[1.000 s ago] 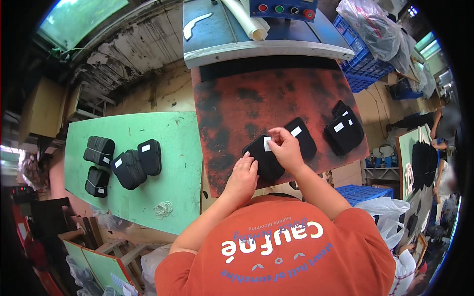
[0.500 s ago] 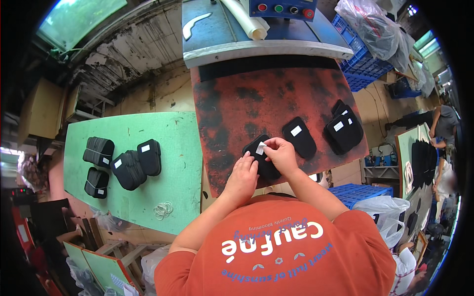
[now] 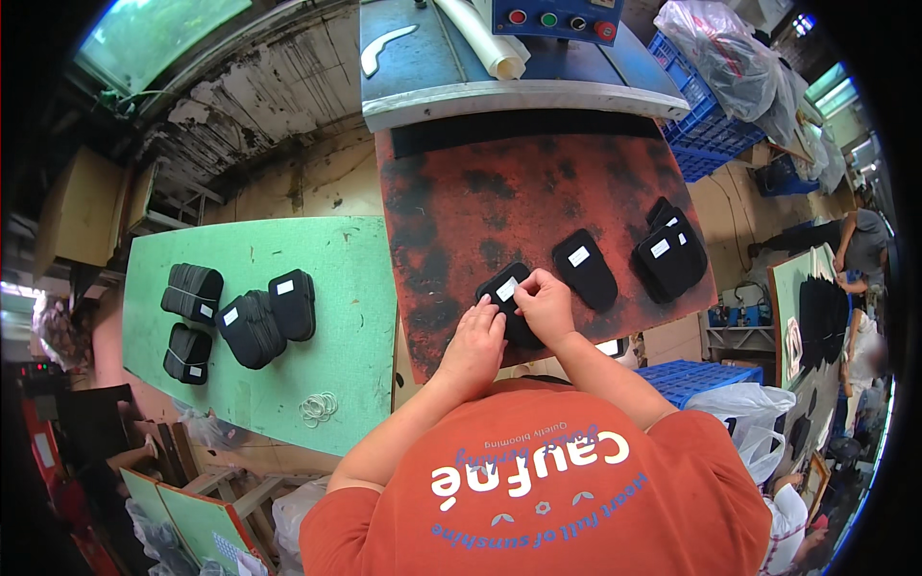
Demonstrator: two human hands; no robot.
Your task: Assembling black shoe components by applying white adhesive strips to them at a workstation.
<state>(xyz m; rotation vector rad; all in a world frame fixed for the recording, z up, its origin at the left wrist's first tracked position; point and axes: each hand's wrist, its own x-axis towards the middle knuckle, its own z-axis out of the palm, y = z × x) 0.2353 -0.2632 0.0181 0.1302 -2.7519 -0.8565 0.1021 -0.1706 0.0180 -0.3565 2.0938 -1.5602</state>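
A black pad stack (image 3: 492, 281) with rounded corners lies on the red board near its front edge, partly hidden under my hands. On its top a white label (image 3: 508, 289) lies flat or nearly so. My right hand (image 3: 545, 309) has its thumb and fingers pinched at the label's right edge. My left hand (image 3: 477, 338) rests at the stack's left side, fingers stretched out and fingertips close to the label. Just to the right lies a second labelled black stack (image 3: 588, 274), and beyond it several labelled black stacks (image 3: 669, 259) overlap.
The red worn board (image 3: 461, 211) adjoins a blue machine table with a metal edge (image 3: 528, 108) and a control box (image 3: 552, 19). To the left, a green table (image 3: 336, 384) bears banded black stacks (image 3: 252, 331) and loose white bands (image 3: 318, 409). Blue crates (image 3: 687, 379) stand at right.
The white label, tilted up in my right fingers before, now lies down against the top pad. My right hand has shifted slightly; my left fingertips have moved a little toward the label.
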